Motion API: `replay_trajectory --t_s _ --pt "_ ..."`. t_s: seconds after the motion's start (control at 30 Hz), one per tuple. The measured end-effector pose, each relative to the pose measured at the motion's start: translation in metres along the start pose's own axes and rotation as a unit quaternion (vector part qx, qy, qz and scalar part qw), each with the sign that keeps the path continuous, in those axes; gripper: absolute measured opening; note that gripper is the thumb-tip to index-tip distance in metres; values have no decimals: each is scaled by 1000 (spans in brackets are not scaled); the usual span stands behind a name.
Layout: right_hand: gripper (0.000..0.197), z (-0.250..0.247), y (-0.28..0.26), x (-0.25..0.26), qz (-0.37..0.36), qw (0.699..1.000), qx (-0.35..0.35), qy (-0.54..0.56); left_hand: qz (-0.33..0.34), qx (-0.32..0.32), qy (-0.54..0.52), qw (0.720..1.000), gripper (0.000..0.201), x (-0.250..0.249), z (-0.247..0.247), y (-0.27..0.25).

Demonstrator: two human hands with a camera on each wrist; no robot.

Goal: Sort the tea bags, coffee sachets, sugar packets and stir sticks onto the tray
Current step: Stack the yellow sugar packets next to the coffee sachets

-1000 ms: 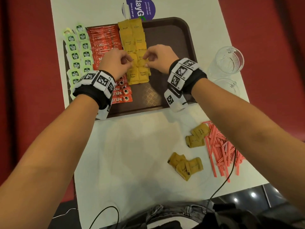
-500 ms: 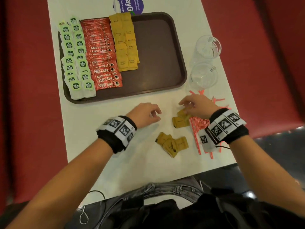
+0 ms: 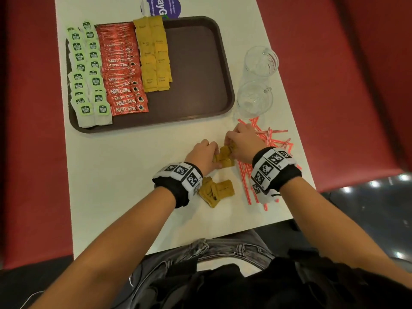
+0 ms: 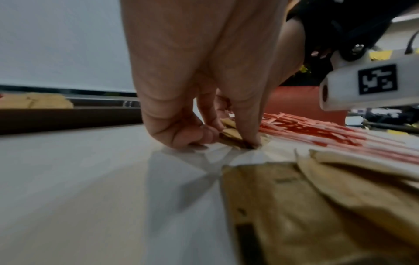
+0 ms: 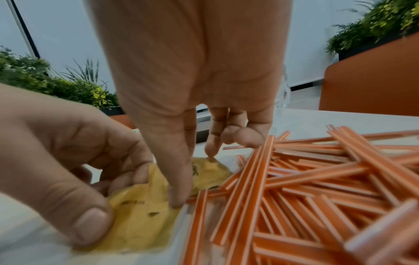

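A brown tray (image 3: 200,63) holds rows of green-tagged tea bags (image 3: 89,74), red coffee sachets (image 3: 121,70) and yellow sugar packets (image 3: 153,56). On the white table in front of it, both hands meet over a couple of loose sugar packets (image 3: 225,158). My left hand (image 3: 211,152) pinches their left edge between thumb and curled fingers (image 4: 204,134). My right hand (image 3: 234,141) pinches the right side, thumb (image 5: 179,188) pressed on a packet (image 5: 140,211). Two or three more packets (image 3: 217,190) lie by my left wrist. Red-and-white stir sticks (image 3: 269,139) are scattered under and beside my right hand.
Two clear glass cups (image 3: 259,61) (image 3: 254,99) stand right of the tray, just beyond the sticks. The tray's right half (image 3: 196,90) is bare. A purple sticker (image 3: 163,6) marks the table's far end. Red seats flank the table.
Both hands left the sugar row on the tray and came back to the loose packets near the table's front. The left hand has since moved right and joined the right hand there.
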State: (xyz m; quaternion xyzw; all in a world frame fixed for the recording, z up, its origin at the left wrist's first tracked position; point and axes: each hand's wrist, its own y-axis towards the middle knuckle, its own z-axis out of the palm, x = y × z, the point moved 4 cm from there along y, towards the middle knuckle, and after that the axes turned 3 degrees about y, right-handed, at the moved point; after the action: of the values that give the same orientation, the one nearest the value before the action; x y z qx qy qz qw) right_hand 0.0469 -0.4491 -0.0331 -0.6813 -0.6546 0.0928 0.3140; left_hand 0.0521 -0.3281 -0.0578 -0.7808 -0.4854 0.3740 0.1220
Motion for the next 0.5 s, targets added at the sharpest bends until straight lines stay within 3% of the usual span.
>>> replay_trajectory --t_s 0.2,0.33,0.5 --pt "17 -5 1 3 -56 998 -1 19 7 -16 -134 991 21 12 -12 -13" --pt "10 -13 -1 2 -67 995 -6 76 41 -113 -216 969 19 35 -30 -30" --pt "25 -16 1 17 -80 989 6 121 17 -189 -315 930 36 66 -48 -41"
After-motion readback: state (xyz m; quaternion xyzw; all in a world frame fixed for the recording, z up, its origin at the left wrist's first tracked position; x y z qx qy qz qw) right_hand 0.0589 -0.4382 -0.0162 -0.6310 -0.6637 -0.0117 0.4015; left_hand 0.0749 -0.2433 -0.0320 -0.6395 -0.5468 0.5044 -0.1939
